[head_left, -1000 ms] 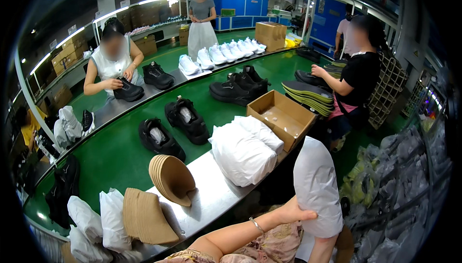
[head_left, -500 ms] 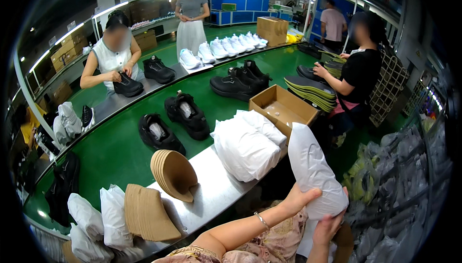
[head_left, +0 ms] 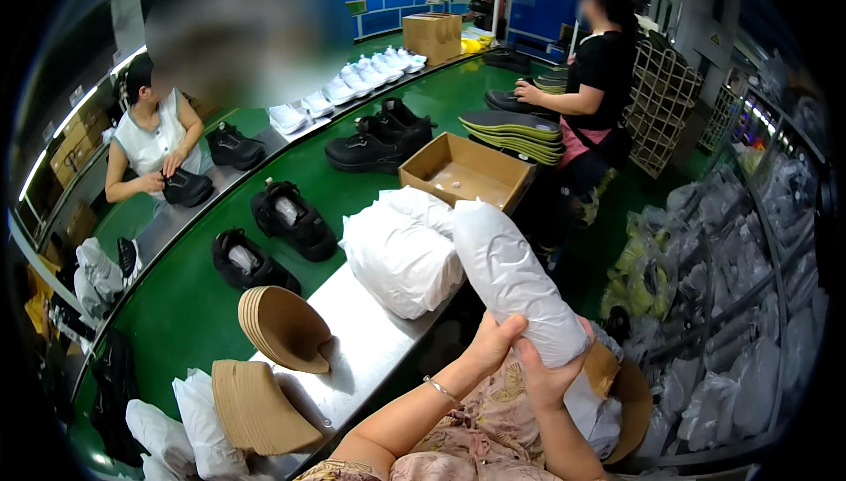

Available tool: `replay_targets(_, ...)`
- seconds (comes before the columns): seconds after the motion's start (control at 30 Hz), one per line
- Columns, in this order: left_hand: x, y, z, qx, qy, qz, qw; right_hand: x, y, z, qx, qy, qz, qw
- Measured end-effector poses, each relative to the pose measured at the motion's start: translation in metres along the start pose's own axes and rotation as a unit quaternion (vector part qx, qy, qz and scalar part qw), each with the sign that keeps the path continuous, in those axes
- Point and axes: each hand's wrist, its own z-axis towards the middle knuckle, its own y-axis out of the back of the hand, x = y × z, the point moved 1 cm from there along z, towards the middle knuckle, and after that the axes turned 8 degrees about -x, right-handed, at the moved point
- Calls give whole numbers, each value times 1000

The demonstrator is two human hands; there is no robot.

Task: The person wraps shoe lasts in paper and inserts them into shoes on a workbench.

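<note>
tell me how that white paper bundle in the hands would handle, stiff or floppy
The white paper bundle probably holds its shape: it stands upright from both hands, left hand, right hand. Its creased surface suggests light, crushable paper. Likely not slippery.

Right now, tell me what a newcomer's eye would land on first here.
First, the long white paper roll held up low in the middle by both hands, left hand and right hand gripping its lower end. Next, the curved green conveyor belt sweeping away, carrying black shoes and an open cardboard box. On the steel table by the belt lie a white paper pile and stacked tan inserts.
</note>
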Motion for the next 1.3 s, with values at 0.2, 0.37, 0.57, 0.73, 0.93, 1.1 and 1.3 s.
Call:
replay_targets(0.2, 4, -6, -1, 31, 44, -35, 998, 10, 10, 4, -3, 94, -77, 993)
replay_targets(0.37, 8, -4, 2, 61, 43, -26, 997, 1, 19, 8, -15, 73, -68, 995)
replay_targets(0.57, -33, -5, -4, -71, -211, 170, 960, 15, 42, 20, 3, 166, -170, 971)
replay_targets(0.73, -82, -22, -16, -35, -498, 577, 646, 34, 47, 29, 169, 337, -164, 912)
replay_targets(0.93, -71, -17, -8, -135, -345, 431, 823, 49, 55, 33, 197, 350, -171, 900)
replay_targets(1.1, -69, 1, 6, -133, -50, 33, 989, 29, 52, 14, 167, 226, -96, 955)
replay_targets(1.3, -65, 9, 6, -150, 7, 6, 989, 29, 46, -2, 135, 119, -101, 978)
